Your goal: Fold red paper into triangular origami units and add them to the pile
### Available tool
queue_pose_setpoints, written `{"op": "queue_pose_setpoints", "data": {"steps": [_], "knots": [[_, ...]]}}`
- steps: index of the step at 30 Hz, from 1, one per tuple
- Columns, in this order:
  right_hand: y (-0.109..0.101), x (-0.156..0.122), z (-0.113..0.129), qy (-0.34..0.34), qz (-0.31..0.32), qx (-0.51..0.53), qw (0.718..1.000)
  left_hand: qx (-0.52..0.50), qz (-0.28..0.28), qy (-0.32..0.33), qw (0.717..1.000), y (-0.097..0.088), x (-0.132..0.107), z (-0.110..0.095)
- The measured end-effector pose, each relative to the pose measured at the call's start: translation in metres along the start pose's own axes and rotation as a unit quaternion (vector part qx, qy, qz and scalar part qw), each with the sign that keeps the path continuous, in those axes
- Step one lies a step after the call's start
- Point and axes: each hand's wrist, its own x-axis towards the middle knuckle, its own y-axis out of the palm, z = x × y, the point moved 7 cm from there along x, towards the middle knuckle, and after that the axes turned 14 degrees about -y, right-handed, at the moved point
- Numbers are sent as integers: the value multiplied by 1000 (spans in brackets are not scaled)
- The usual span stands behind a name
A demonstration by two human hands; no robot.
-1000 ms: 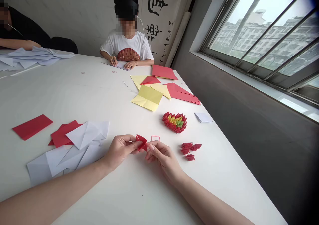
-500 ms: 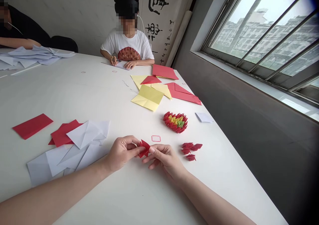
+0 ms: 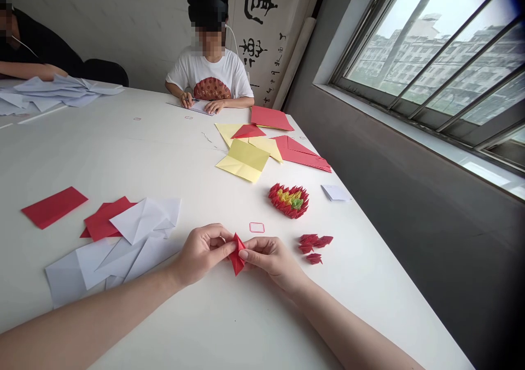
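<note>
A small folded piece of red paper (image 3: 237, 259), pointed at top and bottom, is pinched between my two hands just above the table. My left hand (image 3: 205, 250) grips its left side with thumb and fingers. On the other side my right hand (image 3: 268, 260) is closed on it, thumb in front and the fingertips partly hidden behind. Several small red folded paper pieces (image 3: 314, 242) lie to the right of my right hand. Beyond them sits a heart-shaped cluster of folded paper (image 3: 289, 200), red outside with yellow and green inside.
White paper sheets (image 3: 141, 258) and red sheets (image 3: 104, 221) lie left of my hands. Farther off are yellow paper (image 3: 243, 160), red paper (image 3: 301, 154) and a small white folded sheet (image 3: 336, 193) near the table's right edge. Another person (image 3: 209, 75) sits across the table (image 3: 172, 157).
The red paper has turned so that its points now stand up and down. My right fingers have closed in on it, where before some were spread below. My left hand stays nearly in place.
</note>
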Motion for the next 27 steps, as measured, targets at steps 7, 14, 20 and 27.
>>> {"op": "queue_pose_setpoints", "data": {"steps": [7,14,20,27], "knots": [[2,0,-2,-9,-10,-30,999,38,14,-17,999,1,-1,-2],[5,-2,-1,-19,11,-48,999,42,4,-53,998,2,1,4],[4,-1,-4,-23,5,-41,999,54,6,-51,997,2,1,8],[4,0,-4,-24,9,-44,999,56,10,-47,997,3,0,6]]}}
